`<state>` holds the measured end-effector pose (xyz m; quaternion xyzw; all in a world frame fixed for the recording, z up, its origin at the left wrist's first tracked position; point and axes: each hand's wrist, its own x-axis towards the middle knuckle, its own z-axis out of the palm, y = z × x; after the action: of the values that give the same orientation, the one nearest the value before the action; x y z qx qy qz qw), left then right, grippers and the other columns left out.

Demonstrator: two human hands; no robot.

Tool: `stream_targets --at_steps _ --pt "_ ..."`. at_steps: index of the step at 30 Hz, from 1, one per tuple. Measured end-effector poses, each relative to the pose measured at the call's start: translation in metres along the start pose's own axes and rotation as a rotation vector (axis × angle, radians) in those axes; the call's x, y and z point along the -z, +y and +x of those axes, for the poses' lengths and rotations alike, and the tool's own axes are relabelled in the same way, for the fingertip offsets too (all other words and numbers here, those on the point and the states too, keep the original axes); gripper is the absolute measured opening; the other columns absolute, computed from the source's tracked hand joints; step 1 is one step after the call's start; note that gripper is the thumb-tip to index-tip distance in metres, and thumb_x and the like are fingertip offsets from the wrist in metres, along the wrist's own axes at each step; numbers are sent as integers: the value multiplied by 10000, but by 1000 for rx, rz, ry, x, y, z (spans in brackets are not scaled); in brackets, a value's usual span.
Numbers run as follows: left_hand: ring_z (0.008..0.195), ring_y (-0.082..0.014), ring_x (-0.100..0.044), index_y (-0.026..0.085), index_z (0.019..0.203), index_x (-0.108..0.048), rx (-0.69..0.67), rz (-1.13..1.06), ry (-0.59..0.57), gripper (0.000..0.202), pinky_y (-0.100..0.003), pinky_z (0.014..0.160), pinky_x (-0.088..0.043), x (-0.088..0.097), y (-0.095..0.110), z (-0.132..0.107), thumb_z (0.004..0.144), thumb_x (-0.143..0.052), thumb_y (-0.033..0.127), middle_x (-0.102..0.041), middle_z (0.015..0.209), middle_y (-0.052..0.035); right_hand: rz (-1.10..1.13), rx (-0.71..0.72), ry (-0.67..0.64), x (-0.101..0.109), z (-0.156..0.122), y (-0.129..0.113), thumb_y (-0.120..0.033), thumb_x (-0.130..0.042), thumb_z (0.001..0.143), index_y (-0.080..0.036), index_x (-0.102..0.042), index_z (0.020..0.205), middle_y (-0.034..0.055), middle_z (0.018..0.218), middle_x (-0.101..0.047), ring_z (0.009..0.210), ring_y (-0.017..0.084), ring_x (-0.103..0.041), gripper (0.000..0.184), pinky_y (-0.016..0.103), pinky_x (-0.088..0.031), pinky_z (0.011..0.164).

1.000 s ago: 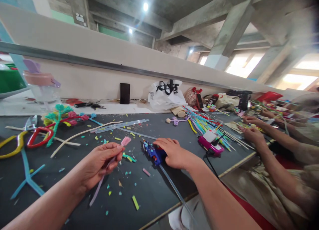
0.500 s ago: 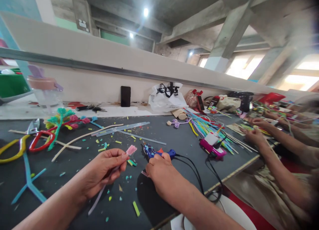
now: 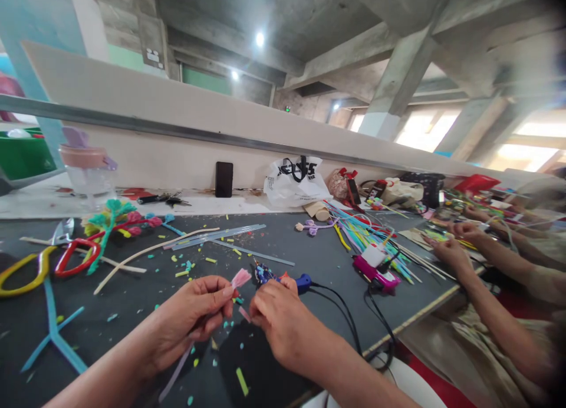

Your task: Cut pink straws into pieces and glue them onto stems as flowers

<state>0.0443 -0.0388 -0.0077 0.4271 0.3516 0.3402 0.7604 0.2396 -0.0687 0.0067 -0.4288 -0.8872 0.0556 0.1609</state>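
Note:
My left hand (image 3: 201,308) is closed in a pinch round a pale lilac stem (image 3: 177,372), whose lower end hangs below the palm. A frayed pink tuft (image 3: 241,277) sticks out above its thumb and index finger. My right hand (image 3: 278,316) is pinched too, with a short pink strip (image 3: 244,314) poking out from its fingertips. The two hands are close together but apart. Just behind the right hand lies a blue hot glue gun (image 3: 303,283) with a black cord; its nozzle end is partly hidden by the hand.
Scissors (image 3: 27,272) with yellow and red handles lie at left beside coloured fuzzy flowers (image 3: 119,219). Scraps litter the dark table (image 3: 145,337). Clear glue sticks (image 3: 216,237), a magenta device (image 3: 375,275) and stem bundles lie behind. A co-worker's hands (image 3: 453,257) work at right.
My left hand has moved slightly right and down with the pink tuft. My right hand has shifted a little left with the pink strip, narrowing the gap. The view has tilted up slightly.

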Motion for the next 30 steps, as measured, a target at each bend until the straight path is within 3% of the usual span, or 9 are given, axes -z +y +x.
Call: stream_targets --at_steps 9,17,21,26,30 --pt "380 -5 -226 134 692 -537 -7 33 -44 242 -169 389 -97 -5 -2 1 707 -666 338 -443 488 65 -98 -6 62 -11 4 -7 -76 -436 817 -171 -451 731 11 764 -550 790 161 -459 129 339 -211 824" --pt "368 -28 -209 134 661 -541 -17 194 -2 302 -197 396 -95 2 -8 5 745 -597 418 -367 399 84 70 -107 242 -4 6 -8 -112 -474 843 -186 -496 769 -16 783 -579 785 132 -487 107 316 -222 798" --pt "368 -30 -212 137 644 -529 -28 225 25 307 -200 401 -111 1 -8 5 754 -584 418 -375 392 83 104 -81 304 -4 5 -10 -149 -532 829 -204 -526 848 -12 856 -603 837 136 -508 58 319 -223 822" --pt "358 -31 -191 134 636 -539 -25 230 -39 331 -207 393 -105 -2 -10 4 760 -573 439 -354 377 86 89 -24 366 -2 6 -9 -147 -558 811 -193 -522 713 -41 703 -591 735 117 -512 113 315 -238 794" --pt "367 -24 -210 128 680 -559 4 216 -101 339 -206 390 -99 -4 -9 2 758 -570 458 -406 454 68 109 -20 467 6 6 -9 -125 -554 790 -188 -528 710 -33 714 -596 719 112 -516 106 320 -249 797"
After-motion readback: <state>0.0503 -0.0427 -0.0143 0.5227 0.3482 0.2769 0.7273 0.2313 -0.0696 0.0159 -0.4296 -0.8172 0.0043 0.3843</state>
